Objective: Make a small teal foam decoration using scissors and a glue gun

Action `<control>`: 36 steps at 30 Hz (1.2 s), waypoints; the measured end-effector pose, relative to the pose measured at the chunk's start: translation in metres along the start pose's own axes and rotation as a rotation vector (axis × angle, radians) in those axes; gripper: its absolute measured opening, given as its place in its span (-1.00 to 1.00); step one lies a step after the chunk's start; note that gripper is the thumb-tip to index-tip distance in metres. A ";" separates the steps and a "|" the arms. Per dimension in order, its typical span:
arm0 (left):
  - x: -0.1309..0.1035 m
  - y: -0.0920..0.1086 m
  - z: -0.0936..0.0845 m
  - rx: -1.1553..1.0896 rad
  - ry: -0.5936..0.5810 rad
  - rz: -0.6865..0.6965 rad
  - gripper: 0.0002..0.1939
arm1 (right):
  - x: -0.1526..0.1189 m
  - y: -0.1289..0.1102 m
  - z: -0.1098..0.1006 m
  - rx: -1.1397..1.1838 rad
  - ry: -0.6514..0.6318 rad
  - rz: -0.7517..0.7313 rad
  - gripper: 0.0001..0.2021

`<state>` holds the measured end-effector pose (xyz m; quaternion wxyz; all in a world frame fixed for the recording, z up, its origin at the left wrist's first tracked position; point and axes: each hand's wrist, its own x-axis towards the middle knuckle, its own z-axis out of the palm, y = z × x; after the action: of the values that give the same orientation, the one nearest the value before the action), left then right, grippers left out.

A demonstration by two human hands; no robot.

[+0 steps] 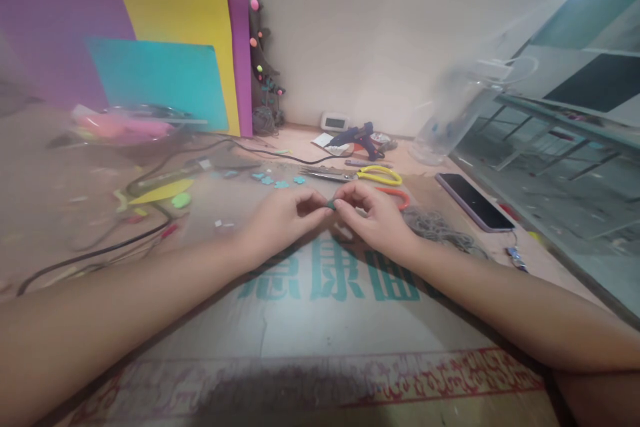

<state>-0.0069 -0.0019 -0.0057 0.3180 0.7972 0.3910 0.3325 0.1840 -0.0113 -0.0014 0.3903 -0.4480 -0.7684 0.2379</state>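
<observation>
Over the printed cardboard sheet (pixel 320 327), both hands meet at a small dark green piece (pixel 331 204), too small to make out its kind. My left hand (pixel 285 217) pinches it from the left between thumb and forefinger. From the other side, my right hand (pixel 373 213) pinches it too, its fingers curled. Just behind the hands lie yellow-handled scissors (pixel 377 175). Orange scissor-like handles (pixel 397 197) show partly behind my right hand. Several small teal flower cut-outs (pixel 281 184) lie beyond my left hand.
A blue glue gun (pixel 355 139) and a small white digital clock (pixel 335 121) stand by the wall. Grey cord (pixel 440 230) and a phone (pixel 474 203) lie at right. A black cable (pixel 100 253) crosses the left side. Coloured sheets (pixel 165 80) lean behind; a clear plastic jug (pixel 443 113) stands back right.
</observation>
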 end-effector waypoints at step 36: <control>0.009 -0.009 -0.002 -0.205 0.021 -0.177 -0.70 | 0.010 0.017 -0.002 0.324 0.180 -0.006 -0.86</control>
<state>-0.0077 0.0102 -0.0093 0.4216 0.7195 0.4271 0.3496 0.1911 0.0059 -0.0092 0.5250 -0.3966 -0.6834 0.3163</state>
